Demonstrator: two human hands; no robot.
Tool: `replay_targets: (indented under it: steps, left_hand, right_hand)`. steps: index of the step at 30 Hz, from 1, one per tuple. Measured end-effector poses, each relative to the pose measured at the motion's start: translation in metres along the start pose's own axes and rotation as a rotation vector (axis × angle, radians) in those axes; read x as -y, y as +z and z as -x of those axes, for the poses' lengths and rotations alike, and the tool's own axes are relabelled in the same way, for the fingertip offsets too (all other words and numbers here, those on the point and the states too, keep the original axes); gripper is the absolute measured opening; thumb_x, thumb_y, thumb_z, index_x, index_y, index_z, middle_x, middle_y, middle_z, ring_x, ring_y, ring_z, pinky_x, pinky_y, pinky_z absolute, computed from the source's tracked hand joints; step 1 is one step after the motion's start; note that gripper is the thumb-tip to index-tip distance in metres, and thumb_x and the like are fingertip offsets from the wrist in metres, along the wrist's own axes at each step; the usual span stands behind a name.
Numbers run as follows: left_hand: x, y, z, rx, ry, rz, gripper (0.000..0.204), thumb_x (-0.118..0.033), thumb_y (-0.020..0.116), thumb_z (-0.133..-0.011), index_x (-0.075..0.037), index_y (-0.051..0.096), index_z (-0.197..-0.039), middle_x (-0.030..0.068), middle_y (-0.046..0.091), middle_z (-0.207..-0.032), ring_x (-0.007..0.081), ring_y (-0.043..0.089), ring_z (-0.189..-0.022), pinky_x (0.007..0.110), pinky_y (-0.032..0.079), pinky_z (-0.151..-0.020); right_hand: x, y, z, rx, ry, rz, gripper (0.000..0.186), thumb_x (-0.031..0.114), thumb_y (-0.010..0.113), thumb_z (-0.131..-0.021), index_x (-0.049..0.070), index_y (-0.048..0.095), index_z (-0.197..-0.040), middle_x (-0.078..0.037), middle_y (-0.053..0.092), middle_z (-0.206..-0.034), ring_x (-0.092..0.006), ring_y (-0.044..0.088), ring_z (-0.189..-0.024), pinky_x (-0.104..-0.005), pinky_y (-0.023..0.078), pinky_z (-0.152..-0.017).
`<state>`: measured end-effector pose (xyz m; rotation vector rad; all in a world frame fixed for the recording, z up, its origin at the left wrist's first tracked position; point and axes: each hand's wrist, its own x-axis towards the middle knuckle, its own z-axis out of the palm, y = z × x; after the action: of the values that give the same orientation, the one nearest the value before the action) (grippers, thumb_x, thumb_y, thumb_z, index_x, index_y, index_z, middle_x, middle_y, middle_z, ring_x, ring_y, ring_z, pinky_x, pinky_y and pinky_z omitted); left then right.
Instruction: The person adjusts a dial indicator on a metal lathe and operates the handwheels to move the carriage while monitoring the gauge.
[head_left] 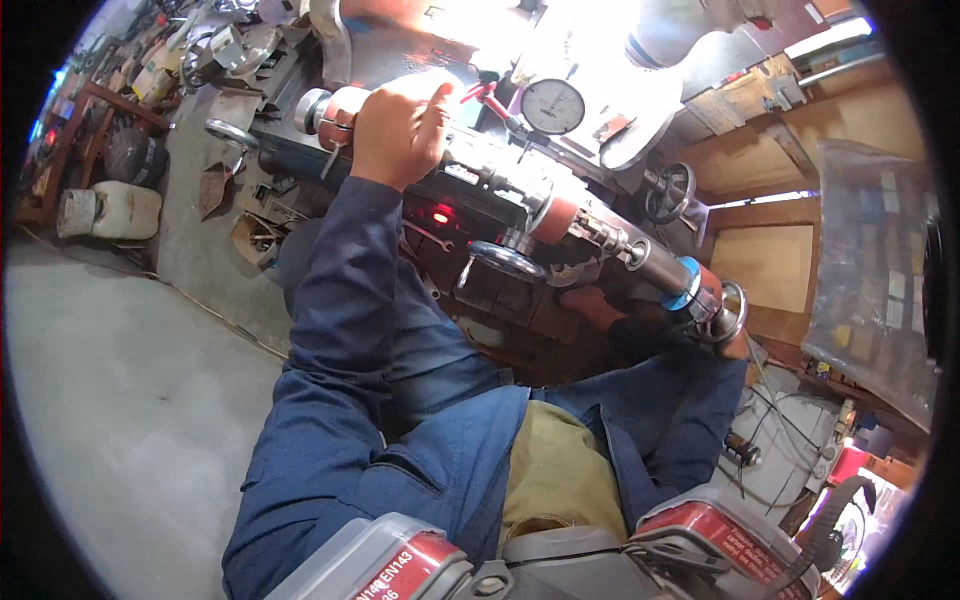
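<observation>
My left hand (405, 128) is closed over the top of a long metal machine with a shaft, beside an orange-red collar (343, 112). Its fingers curl to the far side, so what they grip is hidden. Right of that hand are a red lever (483, 92) and a round white dial gauge (553, 106). My right sleeve (715, 405) reaches toward the machine's right end. There, a small part of my right hand (736, 346) seems to show beside a metal handwheel (738, 310), its fingers hidden. A steel cylinder (660, 268) with a blue ring lies next to it.
A chrome handwheel (507, 259) juts out at the machine's front, near a wrench (428, 237) and a glowing red light (441, 214). Another handwheel (670, 193) stands behind. A white jug (112, 211) sits on the left. Cables (775, 405) hang at the right.
</observation>
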<state>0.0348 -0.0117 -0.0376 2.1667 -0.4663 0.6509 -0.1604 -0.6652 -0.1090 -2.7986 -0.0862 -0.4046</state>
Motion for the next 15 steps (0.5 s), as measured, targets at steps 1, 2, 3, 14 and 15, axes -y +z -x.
replay_targets:
  steps: [1,2,3,14,15]
  left_hand:
    - [0.002,-0.006,0.001,0.148,-0.063,-0.028,0.035,-0.033,0.05,-0.093,-0.002,0.066,-0.095,0.0176,0.067,-0.084,0.0359,0.065,-0.076,0.041,0.051,-0.068]
    - [-0.002,-0.011,0.002,0.139,-0.072,-0.041,0.035,-0.033,0.05,-0.093,-0.002,0.066,-0.095,0.0176,0.067,-0.084,0.0359,0.065,-0.076,0.041,0.051,-0.068]
    - [-0.01,-0.014,0.002,0.152,-0.023,-0.053,0.035,-0.034,0.055,-0.09,-0.001,0.065,-0.099,0.0188,0.066,-0.089,0.0366,0.065,-0.081,0.042,0.051,-0.073]
    - [-0.011,-0.023,0.002,0.324,-0.052,-0.185,0.041,-0.031,0.064,-0.086,0.0,0.06,-0.112,0.0234,0.064,-0.101,0.039,0.061,-0.096,0.045,0.048,-0.085]
    - [-0.014,-0.02,0.002,0.262,-0.039,-0.209,0.034,-0.031,0.062,-0.086,-0.002,0.062,-0.104,0.0198,0.065,-0.094,0.037,0.062,-0.091,0.045,0.048,-0.083]
  right_hand:
    - [0.024,-0.013,0.003,0.249,0.221,0.031,0.032,0.027,0.061,-0.09,0.003,0.064,-0.111,-0.009,0.066,-0.101,-0.0213,0.062,-0.091,-0.0341,0.047,-0.084]
    - [0.055,-0.036,-0.002,0.5,0.468,0.045,0.032,0.026,0.063,-0.088,0.002,0.064,-0.11,-0.01,0.066,-0.102,-0.0223,0.061,-0.093,-0.0346,0.047,-0.086]
    - [0.08,-0.058,-0.012,0.661,0.572,0.088,0.033,0.025,0.064,-0.087,0.001,0.064,-0.11,-0.01,0.066,-0.104,-0.0233,0.061,-0.096,-0.0352,0.046,-0.088]
    - [0.375,0.024,-0.197,0.339,-0.153,-0.502,0.051,0.027,0.062,-0.093,-0.007,0.046,-0.128,-0.017,0.063,-0.115,-0.0213,0.062,-0.103,-0.0305,0.047,-0.09]
    - [0.388,0.04,-0.203,0.405,-0.149,-0.464,0.049,0.029,0.065,-0.091,-0.007,0.051,-0.122,-0.017,0.065,-0.112,-0.0212,0.063,-0.101,-0.0303,0.047,-0.089]
